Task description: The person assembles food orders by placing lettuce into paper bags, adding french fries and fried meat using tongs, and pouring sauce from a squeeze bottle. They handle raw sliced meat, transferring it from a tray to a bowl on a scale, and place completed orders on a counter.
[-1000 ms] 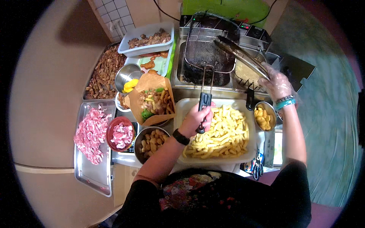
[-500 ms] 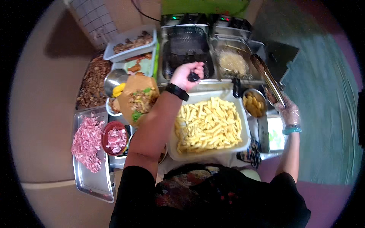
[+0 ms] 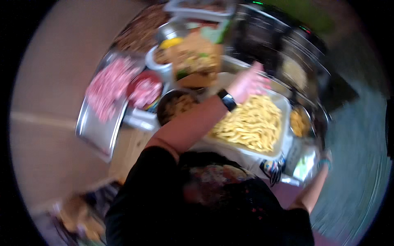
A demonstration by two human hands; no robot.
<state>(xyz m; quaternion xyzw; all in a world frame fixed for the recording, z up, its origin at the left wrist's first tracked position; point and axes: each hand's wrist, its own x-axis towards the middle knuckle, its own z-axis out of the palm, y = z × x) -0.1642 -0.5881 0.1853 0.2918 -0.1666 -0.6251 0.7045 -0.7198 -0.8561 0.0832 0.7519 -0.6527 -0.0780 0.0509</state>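
My left hand (image 3: pixel 249 83), with a dark band at its wrist, hangs over the far left part of a white tub (image 3: pixel 283 123) of pale cut fries (image 3: pixel 254 127). Its fingers look spread, and nothing shows in them, though motion blurs them. Off to the right, my gloved right hand (image 3: pixel 326 156) is closed around the near end of tongs (image 3: pixel 321 128), whose dark length points away and is badly smeared. A bowl of yellow slices (image 3: pixel 299 121) stands between that hand and the fries.
Two fryers (image 3: pixel 256 39) stand at the back, the right one with pale foamy oil (image 3: pixel 294 74). Leftward are a paper wrap of food (image 3: pixel 197 61), a bowl of brown pieces (image 3: pixel 178 107), a red bowl of pink meat (image 3: pixel 145 91) and a metal tray (image 3: pixel 100 131) with more meat.
My left hand has let go of the black handle at the left fryer and come back over the fries. The whole view has swung left, and the right hand still grips the tongs.
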